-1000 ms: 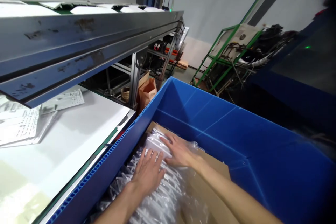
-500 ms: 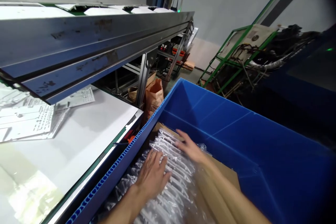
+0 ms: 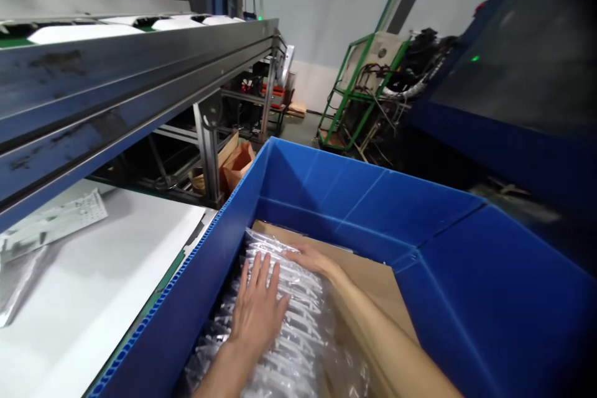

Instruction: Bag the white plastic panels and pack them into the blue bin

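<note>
Left hand (image 3: 256, 314): open, palm down, fingers spread flat on the bagged stack, no grip. Right hand (image 3: 310, 259): also open, fingers close together, reaching in from the right, laid across the far end of the same stack. Neither hand is closed on anything.

Hands are on a clear plastic bag (image 3: 298, 348) of white moulded lattice parts; exact part type can't be told through the film. Bag lies in the near left of a blue corrugated plastic bin (image 3: 336, 189), along its left wall. A cardboard liner (image 3: 368, 289) shows to the right and far of the bag.

Left of the bin: a white-topped workbench (image 3: 116, 267) with a printed sheet (image 3: 51, 217) on it, under a scuffed steel rail (image 3: 93, 99). Beyond the bin's far corner, a brown paper bag (image 3: 237, 165) stands by an aluminium frame post (image 3: 208, 158). Far right: a green metal rack (image 3: 359, 93) hung with cables. Right: a dark blue machine panel (image 3: 508, 56).

Step in hand looks like pressing and settling the bagged stack into the bin. Next move calls for even, flat pressure on the film, or closed fingers if the bag must shift.
</note>
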`<state>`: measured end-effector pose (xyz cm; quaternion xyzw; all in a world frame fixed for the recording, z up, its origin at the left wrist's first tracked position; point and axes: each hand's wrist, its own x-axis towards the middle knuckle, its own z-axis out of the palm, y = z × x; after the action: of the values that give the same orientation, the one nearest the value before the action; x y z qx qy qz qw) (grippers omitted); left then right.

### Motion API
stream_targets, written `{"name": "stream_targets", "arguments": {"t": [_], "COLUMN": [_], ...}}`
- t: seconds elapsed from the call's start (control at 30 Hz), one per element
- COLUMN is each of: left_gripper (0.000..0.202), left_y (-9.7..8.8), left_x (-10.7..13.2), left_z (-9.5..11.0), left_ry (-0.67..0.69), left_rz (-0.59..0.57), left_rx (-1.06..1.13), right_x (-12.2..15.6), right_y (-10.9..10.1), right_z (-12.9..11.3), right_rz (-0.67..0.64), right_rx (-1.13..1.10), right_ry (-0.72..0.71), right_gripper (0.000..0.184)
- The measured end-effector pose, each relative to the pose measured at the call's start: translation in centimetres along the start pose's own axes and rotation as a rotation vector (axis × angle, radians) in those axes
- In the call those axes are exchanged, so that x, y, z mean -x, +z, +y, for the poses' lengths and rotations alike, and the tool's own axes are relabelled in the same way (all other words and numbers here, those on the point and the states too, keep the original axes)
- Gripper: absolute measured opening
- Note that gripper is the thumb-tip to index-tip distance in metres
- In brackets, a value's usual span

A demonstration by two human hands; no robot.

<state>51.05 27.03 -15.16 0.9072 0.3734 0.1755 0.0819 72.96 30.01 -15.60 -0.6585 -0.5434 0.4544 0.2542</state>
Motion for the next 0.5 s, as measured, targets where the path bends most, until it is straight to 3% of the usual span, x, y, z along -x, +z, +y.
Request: {"name": "stream_targets", "arguments": {"t": [0.1, 0.23, 0.33, 0.5], "left_gripper": [0.058, 0.058, 0.059, 0.063], "left_y": [0.9, 2.9, 3.7, 2.8], "left_x": [-2.6, -4.7, -4.4, -3.0], "left_z": [0.0, -0.5, -0.9, -0.9], "left_ry": [0.006, 0.026, 0.037, 0.034], "left_rz": [-0.031, -0.073, -0.086, -0.080], "left_rx": [0.003, 0.015, 0.014, -0.031], "right_x": [0.6, 2.2, 2.6, -0.3], "right_y": [-0.7, -1.3, 0.3, 4.3], "right_z": [0.6, 3.2, 5.2, 5.9], "right_rz": [0.107, 0.300, 0.465, 0.539], "right_rx": [-0.105, -0.235, -0.361, -0.586], "right_ry": [-0.040, -0.028, -0.043, -0.093], "right_gripper": [0.034, 0.033, 0.036, 0.030]}}
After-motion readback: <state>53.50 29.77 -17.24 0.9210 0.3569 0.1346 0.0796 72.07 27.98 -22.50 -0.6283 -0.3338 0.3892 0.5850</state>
